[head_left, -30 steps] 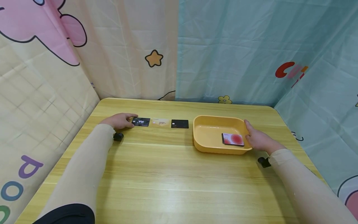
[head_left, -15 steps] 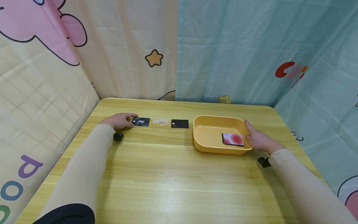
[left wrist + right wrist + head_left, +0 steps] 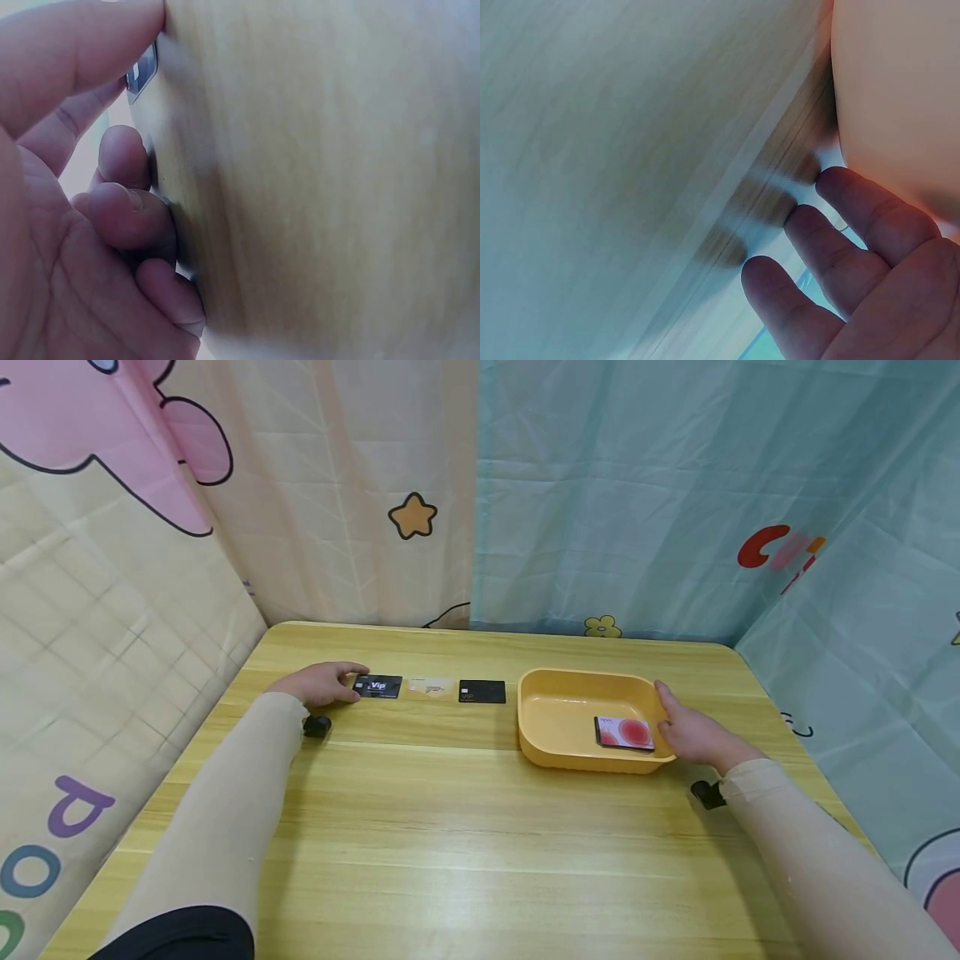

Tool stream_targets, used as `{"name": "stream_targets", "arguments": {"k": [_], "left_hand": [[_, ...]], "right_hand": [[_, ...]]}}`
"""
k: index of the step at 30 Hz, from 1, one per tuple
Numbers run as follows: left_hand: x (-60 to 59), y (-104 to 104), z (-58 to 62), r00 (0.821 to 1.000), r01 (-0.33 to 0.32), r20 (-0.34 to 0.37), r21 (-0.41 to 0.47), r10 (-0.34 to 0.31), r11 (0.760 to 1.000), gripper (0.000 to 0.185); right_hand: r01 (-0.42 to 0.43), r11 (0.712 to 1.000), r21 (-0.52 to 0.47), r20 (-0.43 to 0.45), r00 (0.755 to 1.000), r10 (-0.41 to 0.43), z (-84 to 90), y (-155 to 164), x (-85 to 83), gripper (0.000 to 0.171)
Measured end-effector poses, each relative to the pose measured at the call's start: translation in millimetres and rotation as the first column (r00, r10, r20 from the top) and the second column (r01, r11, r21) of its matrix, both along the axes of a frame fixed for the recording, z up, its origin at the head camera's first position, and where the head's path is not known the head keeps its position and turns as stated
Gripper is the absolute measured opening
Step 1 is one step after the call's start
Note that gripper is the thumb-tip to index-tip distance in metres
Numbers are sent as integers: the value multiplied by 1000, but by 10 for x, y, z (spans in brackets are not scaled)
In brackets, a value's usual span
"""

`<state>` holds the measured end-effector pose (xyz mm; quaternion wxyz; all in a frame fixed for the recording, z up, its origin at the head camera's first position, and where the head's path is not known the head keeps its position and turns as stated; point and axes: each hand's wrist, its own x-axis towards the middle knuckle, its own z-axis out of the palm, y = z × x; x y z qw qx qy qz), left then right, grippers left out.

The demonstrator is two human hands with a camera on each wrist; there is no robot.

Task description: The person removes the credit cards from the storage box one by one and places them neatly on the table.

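Note:
My left hand (image 3: 321, 683) rests on the wooden table (image 3: 450, 827) at the left end of a black VIP card (image 3: 379, 687). Its index fingertip and thumb touch that end while the card lies flat. The left wrist view shows the other fingers (image 3: 127, 217) loosely curled against the tabletop, with a corner of the VIP card (image 3: 142, 71) by the top finger. My right hand (image 3: 693, 735) lies against the right side of a yellow tray (image 3: 585, 675), thumb at the rim. Its fingers (image 3: 840, 262) stretch along the tray's outer wall (image 3: 892, 97). A pink-and-red card (image 3: 624, 732) lies inside the tray.
A beige card (image 3: 431, 688) and a plain black card (image 3: 482, 692) lie in a row between the VIP card and the tray. Printed curtains (image 3: 600, 493) close in the table on the left, back and right. A thin black cable (image 3: 446, 612) shows at the back edge.

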<state>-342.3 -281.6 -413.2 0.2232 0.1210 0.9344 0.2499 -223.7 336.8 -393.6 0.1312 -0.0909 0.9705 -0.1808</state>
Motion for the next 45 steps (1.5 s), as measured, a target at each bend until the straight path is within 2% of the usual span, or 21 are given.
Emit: {"name": "stream_targets", "arguments": {"k": [7, 13, 18, 21, 25, 31, 34, 39, 45], "left_hand": [[2, -18, -1, 1000, 9, -5, 5, -9, 1000, 70], [-2, -53, 21, 1000, -17, -5, 23, 17, 1000, 83], [11, 64, 119, 995, -58, -82, 51, 62, 997, 82], [20, 256, 225, 988, -72, -128, 111, 86, 991, 79], [47, 595, 383, 980, -40, -181, 217, 81, 975, 71], [134, 1166, 581, 969, 91, -247, 295, -16, 951, 63], [185, 1431, 656, 966, 156, -245, 319, -78, 935, 62], [244, 1803, 705, 959, 227, -241, 340, -149, 912, 59], [291, 2175, 679, 947, 298, -234, 377, -222, 877, 57]], "right_hand": [[-6, 1000, 6, -8, 1000, 6, 1, -3, 8, 73], [2, 1000, 7, 10, 1000, -2, -21, -11, 1, 72], [0, 1000, 7, 8, 1000, 0, -36, -6, -11, 73], [0, 1000, 18, 5, 1000, 0, -34, -8, -12, 73], [1, 1000, 28, 8, 1000, -1, -29, -10, -14, 73], [-4, 1000, 27, 2, 1000, 4, -10, -10, -13, 73], [-16, 999, 30, -14, 1000, 17, -10, -1, -10, 72], [-22, 999, 25, -15, 1000, 22, -9, 0, -7, 72], [-15, 1000, 26, -11, 1000, 16, -3, -3, -6, 72]]}}
